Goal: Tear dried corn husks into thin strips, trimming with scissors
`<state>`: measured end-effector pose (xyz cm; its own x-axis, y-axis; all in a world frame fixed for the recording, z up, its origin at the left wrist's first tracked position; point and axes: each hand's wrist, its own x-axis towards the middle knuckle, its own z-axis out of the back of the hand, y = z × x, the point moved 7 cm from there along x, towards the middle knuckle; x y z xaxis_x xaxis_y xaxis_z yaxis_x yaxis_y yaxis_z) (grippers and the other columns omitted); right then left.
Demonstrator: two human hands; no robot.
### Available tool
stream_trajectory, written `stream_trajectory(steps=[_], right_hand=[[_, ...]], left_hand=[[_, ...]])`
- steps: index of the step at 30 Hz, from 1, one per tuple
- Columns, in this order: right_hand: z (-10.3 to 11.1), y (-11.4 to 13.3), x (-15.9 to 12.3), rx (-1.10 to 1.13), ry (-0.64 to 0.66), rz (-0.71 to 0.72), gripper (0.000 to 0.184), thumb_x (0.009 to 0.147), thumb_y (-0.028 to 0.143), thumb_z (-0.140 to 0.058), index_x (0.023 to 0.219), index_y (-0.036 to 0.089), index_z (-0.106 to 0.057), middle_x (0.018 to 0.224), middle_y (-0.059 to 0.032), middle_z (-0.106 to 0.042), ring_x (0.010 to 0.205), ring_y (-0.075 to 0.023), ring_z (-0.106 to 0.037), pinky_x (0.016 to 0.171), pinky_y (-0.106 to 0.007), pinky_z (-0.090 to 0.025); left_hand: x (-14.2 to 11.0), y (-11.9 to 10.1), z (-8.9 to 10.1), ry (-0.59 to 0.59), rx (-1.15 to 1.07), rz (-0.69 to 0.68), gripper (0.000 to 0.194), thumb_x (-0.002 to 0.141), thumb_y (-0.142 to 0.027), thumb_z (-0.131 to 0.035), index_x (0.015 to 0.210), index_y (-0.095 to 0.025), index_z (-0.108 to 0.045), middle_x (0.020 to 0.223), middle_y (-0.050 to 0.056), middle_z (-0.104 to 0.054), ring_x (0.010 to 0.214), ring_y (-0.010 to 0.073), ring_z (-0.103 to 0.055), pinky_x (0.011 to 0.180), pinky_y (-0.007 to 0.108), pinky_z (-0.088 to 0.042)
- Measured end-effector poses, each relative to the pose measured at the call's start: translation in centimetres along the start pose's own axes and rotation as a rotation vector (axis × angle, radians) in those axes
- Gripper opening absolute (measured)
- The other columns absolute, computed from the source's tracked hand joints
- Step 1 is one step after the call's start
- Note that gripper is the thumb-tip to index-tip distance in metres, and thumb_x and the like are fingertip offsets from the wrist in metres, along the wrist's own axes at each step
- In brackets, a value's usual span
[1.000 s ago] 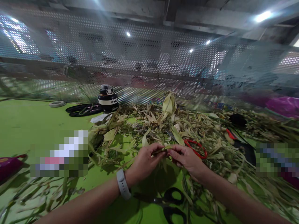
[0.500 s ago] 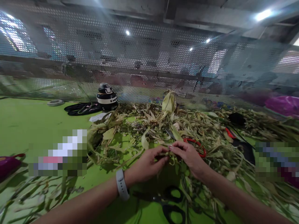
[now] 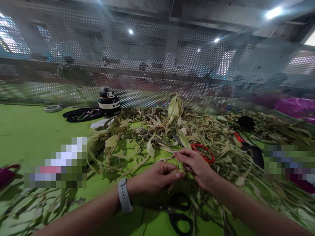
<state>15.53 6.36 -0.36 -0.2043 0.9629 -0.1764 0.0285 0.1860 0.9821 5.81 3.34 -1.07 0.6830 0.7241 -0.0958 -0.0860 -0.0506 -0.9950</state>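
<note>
My left hand [image 3: 159, 177], with a pale watch strap [image 3: 125, 196] at the wrist, is closed, its thumb and fingers pinching a dried plant stem [image 3: 169, 158]. Facing it, my right hand [image 3: 193, 165] grips the same greenish, leafy piece between thumb and forefinger. Black-handled scissors [image 3: 180, 223] lie on the green table below my hands, partly in shadow. Just beyond my right hand is a red-handled pair of scissors [image 3: 210, 156], half buried among dried leaves and stalks [image 3: 157, 123].
Behind the heap stand a black bottle [image 3: 109, 104] and a perforated metal panel [image 3: 147, 72]. A tape roll [image 3: 53, 108] and a flat black item [image 3: 82, 114] lie back left. Cut stems [image 3: 36, 206] spread over the green tabletop [image 3: 36, 131] at front left. Purple plastic [image 3: 296, 108] sits right.
My left thumb has shifted right along the plant piece, nearer my right hand. The right hand stays pinched on it. The whole view has drifted slightly.
</note>
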Motion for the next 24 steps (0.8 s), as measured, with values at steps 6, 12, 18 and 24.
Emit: stream_trajectory(steps=[6,12,18,24], right_hand=[[-0.1,-0.5,0.0,0.034,-0.005,0.030,0.027,0.063,0.038,-0.072,0.065,0.015,-0.057,0.047,0.0089,-0.040,0.040,-0.0033,-0.024,0.039,-0.020,-0.015],[0.8,0.4,0.6,-0.060,-0.036,0.112,0.032,0.072,0.048,-0.061,0.069,0.017,-0.055,0.053,0.0056,-0.045,0.046,-0.0075,-0.037,0.046,-0.021,-0.028],[-0.3,2.1,-0.2,-0.446,0.149,0.273,0.038,0.083,0.051,-0.045,0.066,0.018,-0.052,0.061,0.0020,-0.046,0.058,-0.0122,-0.041,0.054,-0.024,-0.033],[0.2,2.8,0.0,-0.655,0.067,0.453,0.025,0.083,0.040,-0.050,0.072,0.018,-0.052,0.065,0.0019,-0.049,0.062,-0.0121,-0.044,0.058,-0.023,-0.036]], left_hand=[[-0.9,-0.2,-1.5,0.174,-0.019,0.066,0.039,0.078,-0.047,-0.053,0.055,-0.017,-0.048,0.048,-0.005,-0.044,0.043,0.0065,-0.035,0.045,0.021,-0.028],[-0.4,-0.2,0.1,0.025,-0.235,0.050,0.029,0.077,-0.043,-0.057,0.069,-0.015,-0.055,0.053,-0.003,-0.055,0.047,0.0065,-0.046,0.049,0.019,-0.035],[0.4,0.6,4.1,-0.301,-0.493,-0.046,0.022,0.074,-0.036,-0.065,0.080,-0.015,-0.060,0.057,-0.003,-0.058,0.049,0.0054,-0.050,0.050,0.016,-0.036],[0.4,0.2,4.6,-0.314,-0.255,-0.040,0.031,0.073,-0.044,-0.062,0.073,-0.014,-0.060,0.054,-0.002,-0.060,0.047,0.0075,-0.052,0.050,0.019,-0.039]])
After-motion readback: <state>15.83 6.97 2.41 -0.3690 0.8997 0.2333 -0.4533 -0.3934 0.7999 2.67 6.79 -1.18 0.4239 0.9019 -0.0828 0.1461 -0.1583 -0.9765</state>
